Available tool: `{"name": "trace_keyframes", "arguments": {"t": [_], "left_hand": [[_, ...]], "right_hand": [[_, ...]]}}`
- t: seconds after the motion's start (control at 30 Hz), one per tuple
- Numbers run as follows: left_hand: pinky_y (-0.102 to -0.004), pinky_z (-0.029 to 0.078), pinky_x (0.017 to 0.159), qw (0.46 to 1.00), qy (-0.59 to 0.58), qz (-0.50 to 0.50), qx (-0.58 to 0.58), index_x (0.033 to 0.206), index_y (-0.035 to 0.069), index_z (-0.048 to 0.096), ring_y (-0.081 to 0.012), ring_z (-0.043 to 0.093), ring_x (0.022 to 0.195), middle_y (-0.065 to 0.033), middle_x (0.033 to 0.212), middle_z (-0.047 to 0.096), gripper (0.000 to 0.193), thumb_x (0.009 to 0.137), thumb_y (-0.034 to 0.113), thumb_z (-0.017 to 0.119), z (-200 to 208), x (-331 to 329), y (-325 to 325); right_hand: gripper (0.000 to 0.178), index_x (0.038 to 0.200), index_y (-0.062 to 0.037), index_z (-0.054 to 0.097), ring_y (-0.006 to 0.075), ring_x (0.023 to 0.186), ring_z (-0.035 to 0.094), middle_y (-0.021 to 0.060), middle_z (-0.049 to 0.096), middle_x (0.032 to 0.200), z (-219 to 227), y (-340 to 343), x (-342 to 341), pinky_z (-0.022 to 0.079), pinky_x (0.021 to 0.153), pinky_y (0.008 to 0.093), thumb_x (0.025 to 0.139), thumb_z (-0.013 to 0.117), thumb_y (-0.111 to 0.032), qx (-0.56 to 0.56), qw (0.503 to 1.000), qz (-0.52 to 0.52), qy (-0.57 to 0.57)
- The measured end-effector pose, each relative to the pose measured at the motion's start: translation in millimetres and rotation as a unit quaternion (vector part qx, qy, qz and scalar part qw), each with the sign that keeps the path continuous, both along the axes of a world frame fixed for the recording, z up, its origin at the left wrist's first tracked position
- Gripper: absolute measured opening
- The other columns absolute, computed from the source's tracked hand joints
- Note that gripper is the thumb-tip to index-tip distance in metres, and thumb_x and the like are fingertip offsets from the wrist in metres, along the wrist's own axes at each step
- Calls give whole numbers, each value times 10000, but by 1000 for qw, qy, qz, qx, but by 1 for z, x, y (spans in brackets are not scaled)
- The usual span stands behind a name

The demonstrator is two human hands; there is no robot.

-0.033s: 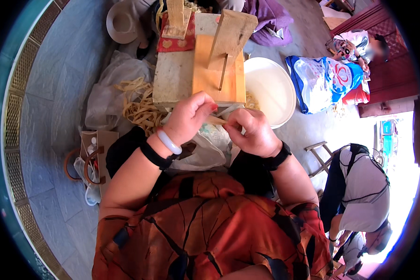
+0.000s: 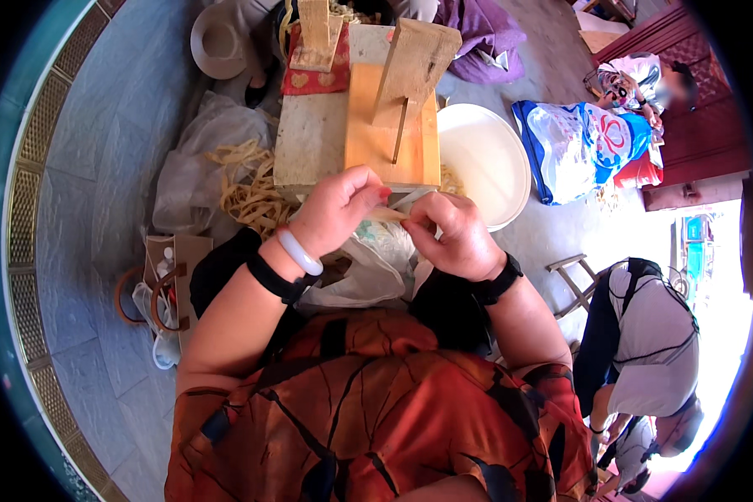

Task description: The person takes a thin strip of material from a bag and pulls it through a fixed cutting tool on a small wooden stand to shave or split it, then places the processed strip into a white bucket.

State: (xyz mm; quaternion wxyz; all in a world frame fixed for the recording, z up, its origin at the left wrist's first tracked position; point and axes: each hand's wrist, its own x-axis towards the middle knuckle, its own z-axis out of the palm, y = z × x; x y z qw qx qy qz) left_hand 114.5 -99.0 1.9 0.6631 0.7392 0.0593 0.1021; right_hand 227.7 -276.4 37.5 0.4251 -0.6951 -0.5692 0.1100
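Note:
A short flat pale tan strip [image 2: 388, 215] stretches between my two hands, just beyond my lap. My left hand [image 2: 335, 211], with a pale bangle and a black band at the wrist, has thumb and fingers closed on the strip's left end. At its other end my right hand [image 2: 455, 236] pinches it between thumb and curled forefinger; a black watch or band is on that wrist. Past my hands stands an upright wooden block [image 2: 414, 71] on a wooden board [image 2: 368, 151], with a thin rod beside it. A white plastic bag [image 2: 368, 280] lies below my hands.
A heap of similar tan strips [image 2: 255, 201] lies left of the worn table [image 2: 305, 159]. A large white tub [image 2: 498, 163] stands to the right, near a blue and white sack [image 2: 569, 151]. An open bag [image 2: 184, 251] with brown handles is at my left; a person [image 2: 657, 326] bends at right.

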Motion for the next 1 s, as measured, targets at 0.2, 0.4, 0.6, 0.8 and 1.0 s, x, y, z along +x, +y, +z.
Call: {"name": "trace_keyframes", "arguments": {"t": [0.2,0.4,0.6,0.8,1.0], "left_hand": [[-170,358,493,987,134,-17,-87,904,61,571,-17,417,544,61,657,467,183,961,233,549,7,20,30],[-205,387,562,972,52,116,198,875,45,590,-45,461,598,48,664,502,187,949,213,552,-26,73,49],[-187,357,550,990,118,-8,-78,904,73,589,-31,413,603,58,707,496,137,943,201,561,-8,28,19],[-171,277,480,892,157,-181,-384,893,81,570,-45,379,519,35,666,469,153,951,222,555,-4,-10,8],[-237,404,600,925,-36,-69,-372,978,34,603,-102,525,647,-8,770,586,103,908,85,547,-12,-18,5]], "right_hand": [[112,836,-34,569,267,628,602,116,593,707,-3,20,33,477,566,333,767,626,33,28,995,-93,-9],[64,891,-56,588,312,716,625,161,627,841,-36,44,70,493,625,391,828,603,-58,-16,982,-184,-42],[297,1020,-44,588,311,906,607,100,637,981,1,16,30,470,767,405,732,660,-31,98,961,-121,-230],[324,974,-55,588,276,699,571,64,578,747,-19,-1,11,456,651,389,664,650,17,84,965,-77,-234],[360,1030,-40,617,291,716,620,95,623,808,-7,2,-33,490,628,389,683,587,48,63,980,118,-147]]}}
